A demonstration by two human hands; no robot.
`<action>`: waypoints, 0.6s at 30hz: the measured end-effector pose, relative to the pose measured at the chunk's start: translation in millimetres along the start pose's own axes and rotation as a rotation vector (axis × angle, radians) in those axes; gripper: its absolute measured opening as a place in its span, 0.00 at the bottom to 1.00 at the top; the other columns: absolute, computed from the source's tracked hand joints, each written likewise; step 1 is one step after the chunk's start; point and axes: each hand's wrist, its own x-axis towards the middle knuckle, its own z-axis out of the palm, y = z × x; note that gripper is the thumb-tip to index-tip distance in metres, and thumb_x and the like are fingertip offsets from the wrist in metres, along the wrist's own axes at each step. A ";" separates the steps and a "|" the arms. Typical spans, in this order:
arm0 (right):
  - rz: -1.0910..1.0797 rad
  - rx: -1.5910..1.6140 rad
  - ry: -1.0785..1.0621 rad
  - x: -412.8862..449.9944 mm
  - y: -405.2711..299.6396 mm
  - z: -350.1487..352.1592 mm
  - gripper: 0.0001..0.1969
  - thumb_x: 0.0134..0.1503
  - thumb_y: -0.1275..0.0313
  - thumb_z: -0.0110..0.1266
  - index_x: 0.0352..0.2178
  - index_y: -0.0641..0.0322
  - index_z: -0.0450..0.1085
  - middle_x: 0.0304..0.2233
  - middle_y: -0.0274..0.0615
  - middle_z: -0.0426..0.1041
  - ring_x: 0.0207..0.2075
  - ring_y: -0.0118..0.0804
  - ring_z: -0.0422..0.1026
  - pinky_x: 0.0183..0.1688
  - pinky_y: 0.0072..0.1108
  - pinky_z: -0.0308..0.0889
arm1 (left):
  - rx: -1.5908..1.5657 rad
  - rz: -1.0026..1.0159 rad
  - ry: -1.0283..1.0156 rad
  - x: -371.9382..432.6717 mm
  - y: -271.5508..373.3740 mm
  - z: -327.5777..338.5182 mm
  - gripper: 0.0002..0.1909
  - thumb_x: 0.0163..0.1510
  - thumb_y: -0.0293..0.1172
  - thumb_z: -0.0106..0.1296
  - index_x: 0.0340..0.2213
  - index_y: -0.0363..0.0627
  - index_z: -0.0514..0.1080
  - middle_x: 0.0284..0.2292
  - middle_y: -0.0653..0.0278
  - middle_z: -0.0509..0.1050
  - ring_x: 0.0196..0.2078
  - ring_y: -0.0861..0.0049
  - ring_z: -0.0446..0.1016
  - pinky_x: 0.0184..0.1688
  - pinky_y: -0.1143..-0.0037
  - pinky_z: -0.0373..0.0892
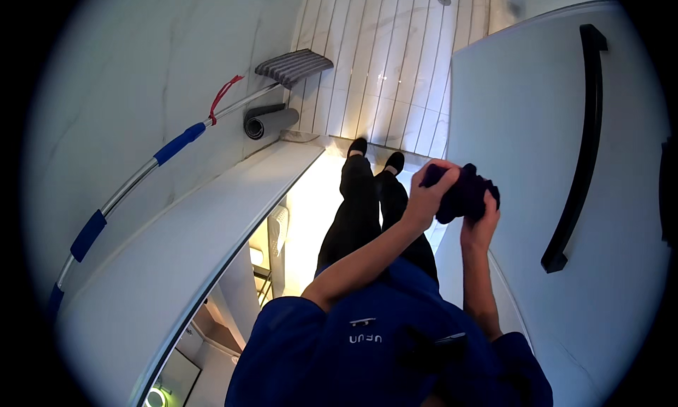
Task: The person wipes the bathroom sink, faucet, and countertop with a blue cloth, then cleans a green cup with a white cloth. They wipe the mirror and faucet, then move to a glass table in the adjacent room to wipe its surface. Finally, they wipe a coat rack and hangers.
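Note:
A bunched dark purple cloth (462, 195) is held up between both hands, right of the legs. My left hand (430, 194) grips its left end, with the thumb laid over the fabric. At the cloth's lower right side, my right hand (482, 220) holds it with the fingers curled around the edge. Folds hide parts of the fingers on both hands. The cloth hangs in the air beside the glass door panel.
A flat mop with a striped grey head (294, 67) and blue-gripped pole (180, 144) leans on the left wall. Beside it lies a rolled grey mat (273, 122). A glass door with a black handle (589, 147) stands right. A floor drain (444, 0) is ahead, beyond a raised sill (371, 148).

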 end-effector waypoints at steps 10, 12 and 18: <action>0.048 0.080 0.016 -4.8 10.6 -31.6 0.15 0.57 0.69 0.48 0.42 0.70 0.66 0.39 0.42 0.71 0.42 0.34 0.71 0.48 0.24 0.66 | 0.030 -0.107 -0.026 -5.8 -25.7 -0.6 0.06 0.52 0.28 0.56 0.31 0.40 0.72 0.36 0.62 0.76 0.38 0.80 0.72 0.44 0.79 0.68; 0.070 0.049 0.024 -3.5 7.1 -36.2 0.16 0.57 0.69 0.49 0.43 0.70 0.65 0.39 0.42 0.71 0.43 0.34 0.71 0.49 0.24 0.66 | -0.008 -0.114 -0.018 -6.5 -31.6 1.7 0.07 0.51 0.28 0.57 0.31 0.40 0.72 0.37 0.61 0.75 0.39 0.82 0.71 0.46 0.79 0.66; -0.231 -0.133 -0.257 3.1 2.3 1.9 0.14 0.53 0.73 0.47 0.41 0.68 0.64 0.45 0.48 0.71 0.49 0.42 0.69 0.55 0.30 0.61 | -0.172 -0.293 0.083 8.0 -24.1 -19.3 0.09 0.53 0.36 0.57 0.30 0.45 0.70 0.30 0.64 0.74 0.31 0.78 0.75 0.35 0.77 0.73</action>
